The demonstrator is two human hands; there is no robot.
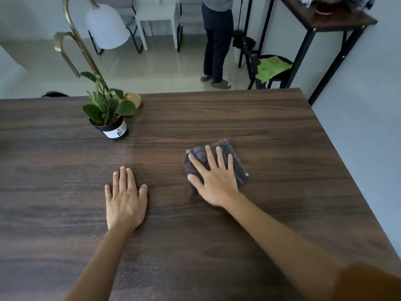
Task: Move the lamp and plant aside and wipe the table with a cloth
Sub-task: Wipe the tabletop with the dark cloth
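A dark wooden table point(271, 131) fills the view. A small green plant point(108, 111) in a black pot stands at its far left. Right behind the plant is a lamp point(104, 27) with a gold arched stem, a white shade and a round gold base at the table's far edge. A folded dark grey cloth point(236, 161) lies flat right of the middle. My right hand point(213, 179) presses flat on the cloth with fingers spread. My left hand point(125, 198) rests flat on the bare wood, palm down, holding nothing.
Beyond the table a person point(217, 40) stands on the pale tiled floor. A black stool with a green cloth point(272, 67) and a tall dark shelf point(329, 20) stand at the back right. White chairs and a small white table point(158, 20) are farther back.
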